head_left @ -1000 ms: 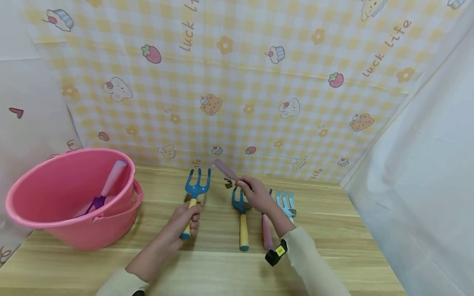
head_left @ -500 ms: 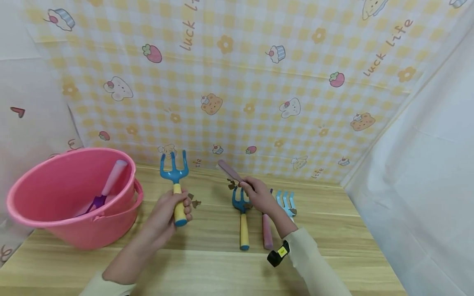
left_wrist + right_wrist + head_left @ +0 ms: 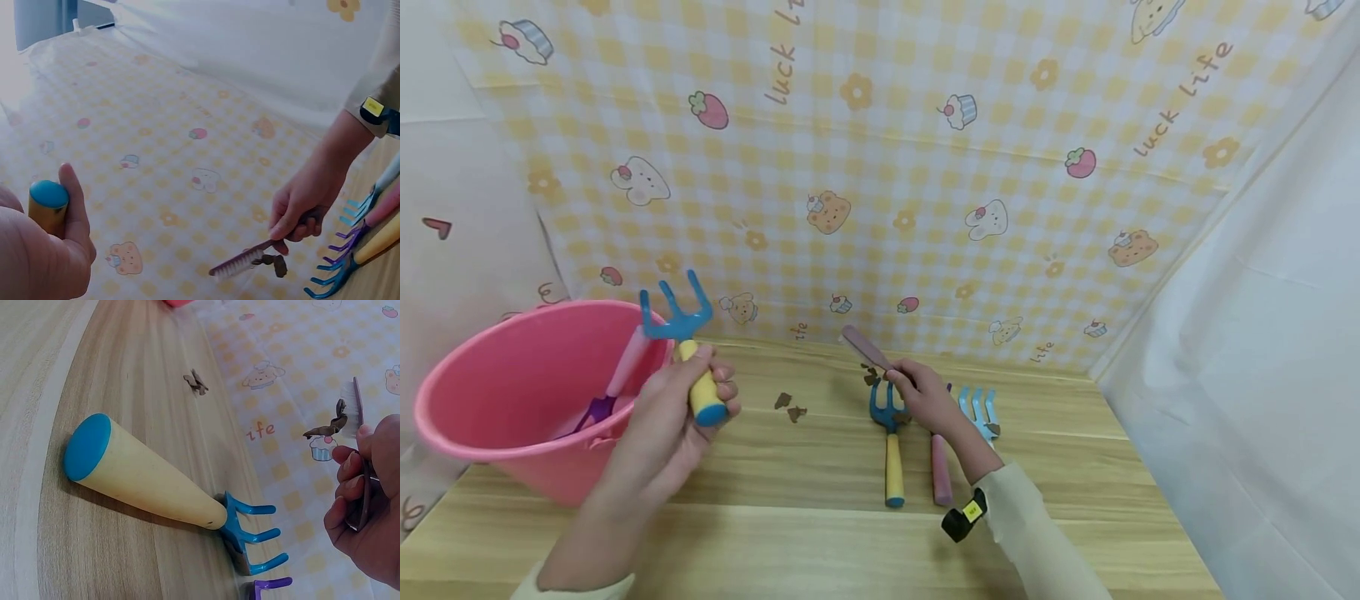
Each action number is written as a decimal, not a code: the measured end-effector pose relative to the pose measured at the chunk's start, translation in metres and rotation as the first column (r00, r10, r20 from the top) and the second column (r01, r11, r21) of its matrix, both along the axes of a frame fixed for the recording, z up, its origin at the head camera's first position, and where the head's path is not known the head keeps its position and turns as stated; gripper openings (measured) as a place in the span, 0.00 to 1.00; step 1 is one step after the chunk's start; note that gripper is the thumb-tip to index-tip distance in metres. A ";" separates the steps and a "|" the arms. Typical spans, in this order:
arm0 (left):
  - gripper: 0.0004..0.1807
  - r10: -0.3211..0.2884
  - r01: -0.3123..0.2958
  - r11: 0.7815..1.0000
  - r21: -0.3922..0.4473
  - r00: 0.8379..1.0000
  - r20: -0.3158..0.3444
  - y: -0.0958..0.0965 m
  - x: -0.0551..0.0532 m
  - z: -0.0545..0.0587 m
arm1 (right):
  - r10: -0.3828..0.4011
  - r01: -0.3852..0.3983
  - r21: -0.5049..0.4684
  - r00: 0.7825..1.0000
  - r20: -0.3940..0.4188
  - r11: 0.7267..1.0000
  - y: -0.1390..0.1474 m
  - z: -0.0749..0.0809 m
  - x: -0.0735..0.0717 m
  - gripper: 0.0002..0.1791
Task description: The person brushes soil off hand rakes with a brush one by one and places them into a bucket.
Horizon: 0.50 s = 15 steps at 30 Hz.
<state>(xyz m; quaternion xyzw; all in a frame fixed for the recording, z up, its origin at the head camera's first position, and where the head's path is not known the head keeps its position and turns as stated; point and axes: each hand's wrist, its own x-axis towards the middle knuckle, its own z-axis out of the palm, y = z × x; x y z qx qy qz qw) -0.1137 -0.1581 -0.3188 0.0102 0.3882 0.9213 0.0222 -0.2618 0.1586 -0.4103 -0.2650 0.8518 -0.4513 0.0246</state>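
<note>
In the head view my left hand (image 3: 658, 425) grips the yellow handle of a blue three-pronged hand rake (image 3: 679, 325), prongs up. It is at the right side of the pink bucket (image 3: 535, 482), overlapping its rim in this view. The left wrist view shows the handle's blue end cap (image 3: 49, 194) in the palm. My right hand (image 3: 925, 404) holds a mauve brush (image 3: 867, 346) with white bristles, raised at the back of the table. Brown leaf-like scraps (image 3: 279, 266) hang beside the bristles in the left wrist view.
A second blue rake with a yellow handle (image 3: 894, 471), a pink-handled tool (image 3: 942, 477) and a light-blue rake (image 3: 979, 408) lie under my right arm. Brown scraps (image 3: 796, 413) lie mid-table. A purple tool with a pink handle (image 3: 627, 364) leans inside the bucket. A checked cloth (image 3: 910, 192) hangs behind.
My left hand has lifted the rake and carried it left to the bucket, uncovering brown scraps on the table. The right hand with the brush has hardly moved.
</note>
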 end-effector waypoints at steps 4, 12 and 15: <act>0.21 0.079 -0.067 0.982 0.179 0.995 -0.063 -0.010 0.003 0.001 | 0.003 -0.003 -0.012 1.000 0.010 1.000 0.000 0.001 0.001 0.16; 0.19 0.129 -0.098 0.783 0.614 0.992 -0.007 -0.028 0.006 -0.004 | -0.001 0.001 0.013 1.000 -0.012 1.000 0.002 -0.003 -0.002 0.15; 0.27 0.075 -0.068 0.641 0.765 0.997 0.026 -0.036 0.004 -0.009 | -0.002 0.002 0.018 1.000 -0.022 1.000 0.002 -0.003 -0.001 0.15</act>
